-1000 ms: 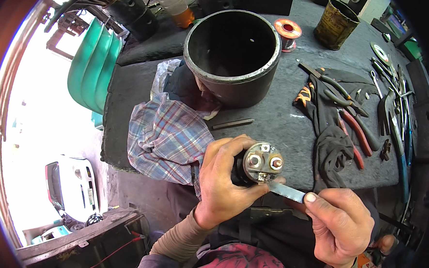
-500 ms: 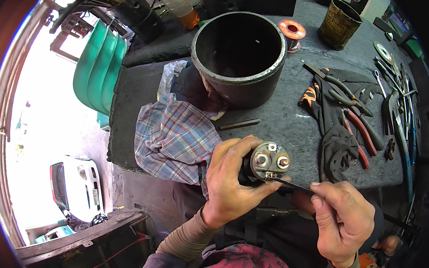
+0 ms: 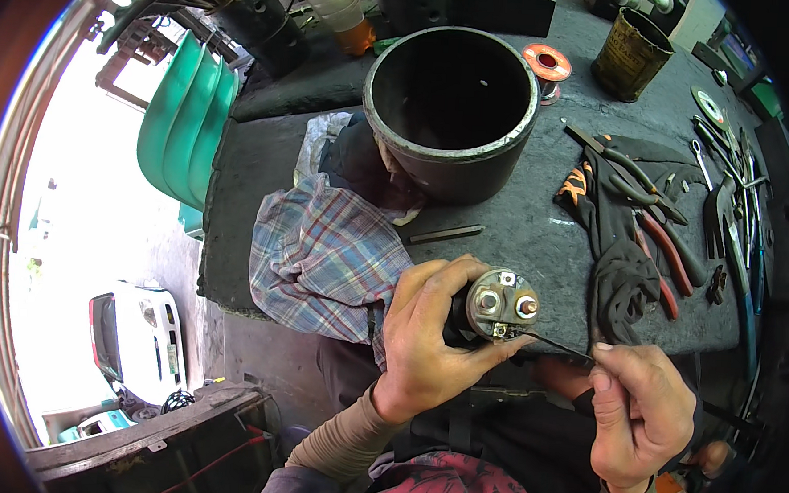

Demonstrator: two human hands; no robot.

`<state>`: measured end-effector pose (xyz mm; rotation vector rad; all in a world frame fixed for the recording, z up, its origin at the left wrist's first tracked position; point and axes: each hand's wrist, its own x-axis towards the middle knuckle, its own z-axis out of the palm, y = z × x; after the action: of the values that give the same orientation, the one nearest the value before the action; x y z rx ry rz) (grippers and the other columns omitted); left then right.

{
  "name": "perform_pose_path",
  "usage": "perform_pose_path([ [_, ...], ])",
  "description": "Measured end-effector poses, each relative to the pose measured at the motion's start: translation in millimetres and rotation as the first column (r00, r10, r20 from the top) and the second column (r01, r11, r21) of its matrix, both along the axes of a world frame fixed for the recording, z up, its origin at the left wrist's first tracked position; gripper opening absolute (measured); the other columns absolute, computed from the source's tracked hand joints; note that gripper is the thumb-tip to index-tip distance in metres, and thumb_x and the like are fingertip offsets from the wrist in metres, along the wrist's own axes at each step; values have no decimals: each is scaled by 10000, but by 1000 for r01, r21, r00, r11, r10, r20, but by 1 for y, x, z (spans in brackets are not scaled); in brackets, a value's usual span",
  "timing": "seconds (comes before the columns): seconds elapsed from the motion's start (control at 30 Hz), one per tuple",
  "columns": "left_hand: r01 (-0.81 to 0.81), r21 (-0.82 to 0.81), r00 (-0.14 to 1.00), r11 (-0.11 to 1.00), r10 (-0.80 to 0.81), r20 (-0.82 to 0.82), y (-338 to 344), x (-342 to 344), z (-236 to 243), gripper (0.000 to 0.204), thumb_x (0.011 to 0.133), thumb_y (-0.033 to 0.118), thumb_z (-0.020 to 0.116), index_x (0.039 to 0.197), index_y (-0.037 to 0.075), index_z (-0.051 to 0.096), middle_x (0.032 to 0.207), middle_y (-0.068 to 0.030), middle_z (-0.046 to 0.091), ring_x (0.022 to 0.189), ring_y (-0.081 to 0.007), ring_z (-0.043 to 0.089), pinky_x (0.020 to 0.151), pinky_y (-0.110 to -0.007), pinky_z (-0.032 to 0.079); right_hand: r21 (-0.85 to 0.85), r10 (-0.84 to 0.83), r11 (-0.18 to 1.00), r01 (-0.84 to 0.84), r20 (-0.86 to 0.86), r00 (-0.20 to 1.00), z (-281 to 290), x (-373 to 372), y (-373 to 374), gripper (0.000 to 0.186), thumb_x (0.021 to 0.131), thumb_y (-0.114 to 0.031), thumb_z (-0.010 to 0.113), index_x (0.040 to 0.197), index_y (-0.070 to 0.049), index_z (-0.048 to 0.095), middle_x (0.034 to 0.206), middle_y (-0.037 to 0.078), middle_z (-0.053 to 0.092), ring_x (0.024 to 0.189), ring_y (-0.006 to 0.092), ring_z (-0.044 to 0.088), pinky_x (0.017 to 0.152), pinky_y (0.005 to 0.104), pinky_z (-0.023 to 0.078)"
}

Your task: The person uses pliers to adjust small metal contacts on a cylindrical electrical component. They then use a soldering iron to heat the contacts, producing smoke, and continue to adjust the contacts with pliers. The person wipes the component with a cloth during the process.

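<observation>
By the near edge of the surface [image 3: 538, 236], my left grip [image 3: 427, 345] clasps a two-post solenoid [image 3: 506, 294] and my right grip [image 3: 646, 416] pinches a dark strip [image 3: 561, 346] at its rim, apparently scraping, which calls for steady strokes.

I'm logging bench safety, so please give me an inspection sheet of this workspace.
Surface: dark bench, with pale marks.
Things in hand: round part; thin dark strip, one end near the round part's lower edge.
Clutter: black pot, plaid cloth, spool, red-handled pliers, stained can.
Hands: left hand grips the round part; right hand pinches the thin dark strip.
Cables: red wire, lower left.
Surroundings: white car beyond the bench's left side.
</observation>
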<state>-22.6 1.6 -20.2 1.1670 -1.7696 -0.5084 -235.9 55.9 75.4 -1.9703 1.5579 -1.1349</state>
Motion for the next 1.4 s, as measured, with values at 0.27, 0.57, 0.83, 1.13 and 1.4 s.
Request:
perform_pose_path([
  [0.27, -4, -58, 999, 998, 7, 42, -2, 3, -4, 805, 610, 315, 1092, 1237, -1, 697, 1146, -127, 743, 1059, -294, 707, 935, -410, 578, -78, 64, 994, -72, -99, 993, -11, 9, 5, 228, 880, 55, 783, 1107, 42, 776, 875, 151, 730, 680, 238, 705, 638, 312, 564],
  [0.57, -10, -57, 999, 998, 12, 38, -2, 2, -4, 804, 591, 330, 1097, 1210, 1, 704, 1125, -126, 746, 1043, -294, 711, 918, -408, 580, -78, 63, 994, -75, -153, 986, -3, 6, 4, 258, 854, 18, 824, 1110, 4, 802, 884, 133, 703, 702, 226, 670, 608, 310, 518],
  [0.83, -21, -50, 999, 999, 23, 39, -2, 2, -3, 785, 599, 310, 1095, 1212, 9, 708, 1134, -127, 743, 1041, -292, 711, 921, -411, 579, -88, 59, 993, -78, -197, 979, -3, 1, 6, 316, 813, 42, 816, 1122, -22, 818, 911, 120, 697, 727, 226, 663, 610, 306, 492],
  [1.13, -13, -45, 999, 999, 14, 31, -1, 2, -4, 796, 625, 305, 1084, 1253, 7, 697, 1155, -132, 738, 1061, -296, 703, 937, -412, 571, -143, 31, 988, -49, -128, 991, -11, -1, 4, 445, 693, 37, 781, 1122, -62, 848, 914, 98, 685, 677, 219, 651, 591, 323, 514],
  [1.4, -16, 3, 999, 1000, 16, 43, 2, 2, -4, 800, 620, 273, 1068, 1280, 8, 702, 1196, -151, 735, 1126, -335, 700, 984, -433, 561, -112, 8, 993, -22, -124, 992, -5, -10, 2, 316, 788, 0, 820, 1100, -46, 834, 928, 119, 704, 720, 245, 679, 627, 325, 534],
])
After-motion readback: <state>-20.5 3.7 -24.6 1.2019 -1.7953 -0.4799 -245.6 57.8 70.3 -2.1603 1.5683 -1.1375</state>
